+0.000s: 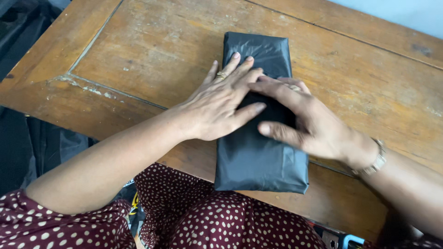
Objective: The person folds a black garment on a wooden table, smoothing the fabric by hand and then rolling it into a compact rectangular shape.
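A flat, oblong parcel wrapped in black plastic (258,157) lies on the worn wooden table (152,50), its long side running from the near edge toward the far side, with the near end reaching just over the table's edge above the person's lap. Both hands lie flat across its middle, apparently to hold the slick wrap down and keep its folds from springing up. The left hand (221,101) comes in from the left with fingers spread and extended, palm down on the plastic, a ring showing on one finger. The right hand (300,122) comes in from the right, also open and pressing rather than pinching, its fingertips meeting and partly tucking under those of the left hand near the parcel's centre line. A metal wristwatch (376,161) sits on the right wrist. Nearest the camera is the dark red, white-dotted garment (221,216) over the knees. A dark bag or cloth (27,138) hangs off the left side of the table. Only the hands themselves cover the parcel; its far end and near corners lie open.
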